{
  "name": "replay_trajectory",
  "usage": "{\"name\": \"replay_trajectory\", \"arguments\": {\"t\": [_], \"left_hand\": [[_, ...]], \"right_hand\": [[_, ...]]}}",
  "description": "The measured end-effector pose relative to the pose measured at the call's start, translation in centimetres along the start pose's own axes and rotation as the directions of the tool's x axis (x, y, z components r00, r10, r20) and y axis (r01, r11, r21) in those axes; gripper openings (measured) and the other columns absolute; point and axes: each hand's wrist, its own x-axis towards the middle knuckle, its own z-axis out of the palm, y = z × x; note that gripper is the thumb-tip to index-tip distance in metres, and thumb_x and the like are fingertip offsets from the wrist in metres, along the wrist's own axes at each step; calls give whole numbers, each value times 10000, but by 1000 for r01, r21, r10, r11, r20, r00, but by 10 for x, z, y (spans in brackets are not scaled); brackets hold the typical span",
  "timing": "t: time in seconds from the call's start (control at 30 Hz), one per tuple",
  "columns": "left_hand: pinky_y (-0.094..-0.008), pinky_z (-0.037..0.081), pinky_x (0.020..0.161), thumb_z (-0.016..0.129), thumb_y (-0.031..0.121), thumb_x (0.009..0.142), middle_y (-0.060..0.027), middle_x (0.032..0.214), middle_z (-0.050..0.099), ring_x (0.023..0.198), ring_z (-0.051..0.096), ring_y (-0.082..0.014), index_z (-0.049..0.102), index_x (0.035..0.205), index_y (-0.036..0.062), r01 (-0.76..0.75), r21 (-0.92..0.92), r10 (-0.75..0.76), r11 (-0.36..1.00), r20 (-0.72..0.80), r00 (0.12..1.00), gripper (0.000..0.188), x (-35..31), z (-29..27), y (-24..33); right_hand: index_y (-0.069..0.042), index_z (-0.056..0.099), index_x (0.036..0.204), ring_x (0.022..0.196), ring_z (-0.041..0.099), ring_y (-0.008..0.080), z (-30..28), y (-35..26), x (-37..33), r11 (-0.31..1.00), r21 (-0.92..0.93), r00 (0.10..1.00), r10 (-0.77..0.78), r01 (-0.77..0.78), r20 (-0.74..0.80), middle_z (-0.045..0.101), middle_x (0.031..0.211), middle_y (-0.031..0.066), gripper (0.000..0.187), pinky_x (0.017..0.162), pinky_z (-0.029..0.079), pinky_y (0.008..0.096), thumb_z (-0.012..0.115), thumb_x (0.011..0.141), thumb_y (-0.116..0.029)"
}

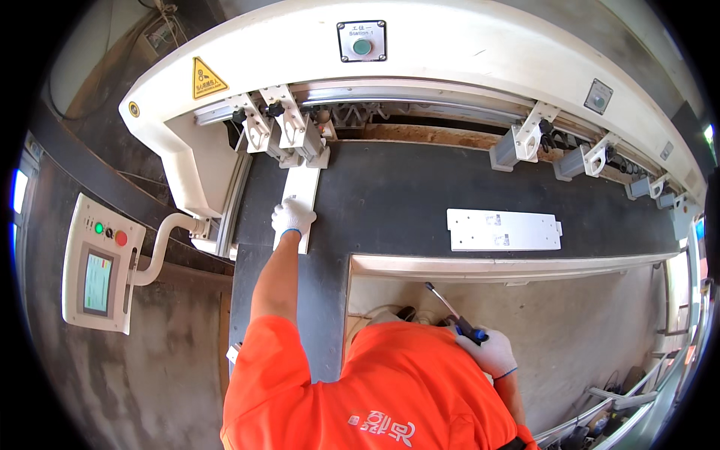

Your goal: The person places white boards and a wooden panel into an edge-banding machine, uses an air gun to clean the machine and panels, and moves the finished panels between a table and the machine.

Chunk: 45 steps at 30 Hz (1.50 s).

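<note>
My left hand [292, 217], in a white knitted glove, reaches forward and grips a narrow white panel [301, 184] across its width. The panel lies flat on the black worktop, its far end under a pair of clamps [304, 142] on the machine's beam. Low at my right side, off the worktop's edge, my gloved right hand [491, 352] is closed round a screwdriver-like tool [448, 303]. That tool has a long metal shaft pointing up and left, and a black and blue handle partly hidden by the fingers.
A wider white panel [504, 230] with small holes lies near the front edge of the black worktop [405, 187]. More clamps [517, 142] hang from the rail at right. A control box [101, 262] with a screen and buttons stands at left on a curved arm.
</note>
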Motion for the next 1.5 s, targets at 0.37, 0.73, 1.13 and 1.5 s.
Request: {"name": "replay_trajectory", "arguments": {"t": [0.37,0.73,1.13,1.5], "left_hand": [[-457,486,1103,837,352,652,-236,1376,577,1300,547,-425,510,1402,22,-47,-13,47,999,24,999,882,-73,18,19],[-460,441,1131,862,387,598,-216,1366,562,1297,520,-403,515,1452,29,-300,-142,312,943,77,947,989,-123,30,73],[-511,348,1188,847,349,629,-245,1439,518,1363,483,-450,520,1451,134,-941,-211,964,266,85,254,910,-215,42,283],[-574,307,1227,841,451,727,-282,1568,441,1449,413,-494,471,1523,39,-906,-244,909,347,-151,389,971,-221,101,253]], "right_hand": [[-93,742,978,851,719,410,-19,13,16,994,-49,995,-101,101,8,744,852,195,562,769,559,469,685,876,-643],[-77,736,993,913,722,403,-57,26,19,980,-153,988,-116,130,102,758,914,191,602,815,563,463,640,902,-664],[-123,738,1073,957,721,413,-73,90,-19,993,113,999,30,-25,-42,763,971,192,534,849,561,470,658,922,-629],[-107,749,1028,890,725,407,-83,109,1,993,117,997,-26,34,-70,751,899,190,510,781,555,467,698,899,-599]]}}
